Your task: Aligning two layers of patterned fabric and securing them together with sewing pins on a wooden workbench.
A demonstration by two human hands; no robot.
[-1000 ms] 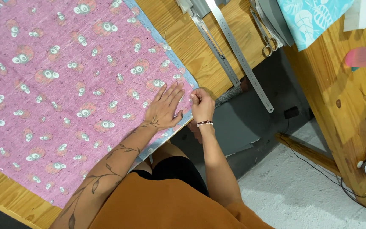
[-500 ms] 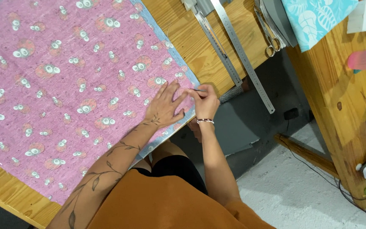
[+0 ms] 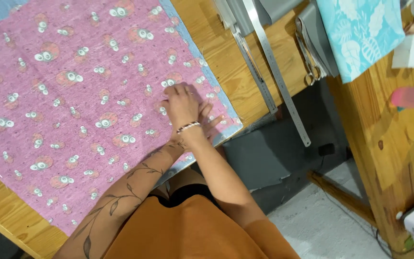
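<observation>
A pink fabric (image 3: 73, 105) printed with small round eyes lies flat on a wooden table (image 3: 5, 211), over a light blue layer (image 3: 226, 103) that shows along its right edge. Near the fabric's lower right corner, my right hand (image 3: 182, 103), with a beaded bracelet at the wrist, rests palm down on the fabric with its fingers spread. It lies across my left hand (image 3: 210, 121), which is mostly hidden beneath it. Only the left fingers show, flat on the fabric near the corner. Neither hand holds anything.
Two long metal rulers (image 3: 269, 67) lie on the table to the right of the fabric, one overhanging the edge. Scissors (image 3: 307, 62) and grey cloth sit beside a teal leaf-print fabric (image 3: 360, 33). A wooden bench (image 3: 389, 134) stands at right.
My right hand has left the fabric's edge, where its fingers were pinched together, and moved left over my left hand, now lying flat. The view has shifted slightly.
</observation>
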